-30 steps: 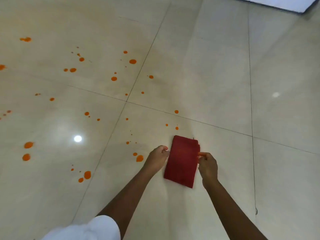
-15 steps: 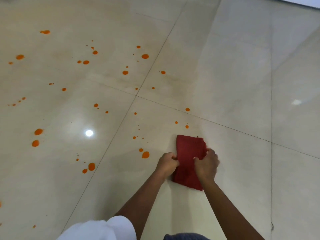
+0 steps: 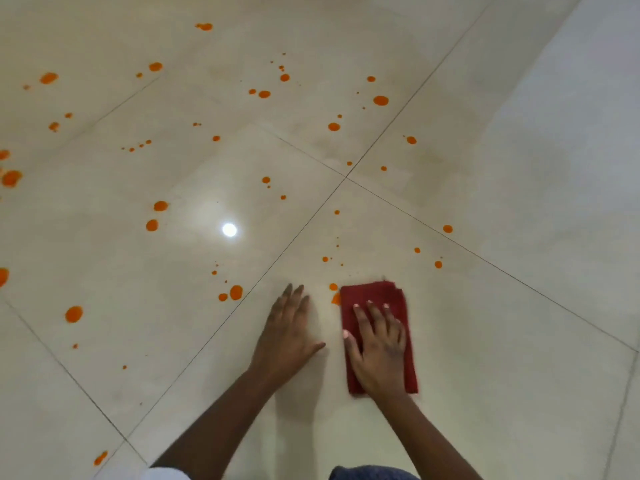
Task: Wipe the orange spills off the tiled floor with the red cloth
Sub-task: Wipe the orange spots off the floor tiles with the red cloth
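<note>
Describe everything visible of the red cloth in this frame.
The dark red folded fabric cloth lies flat on the glossy cream tiled floor, a long rectangle running away from the person. Layered fold edges show at its far right corner. The right hand presses on it palm down, fingers straight and spread, covering its middle and near part. Its far left edge meets an orange spill blot. The left hand rests on the tile beside it, apart.
</note>
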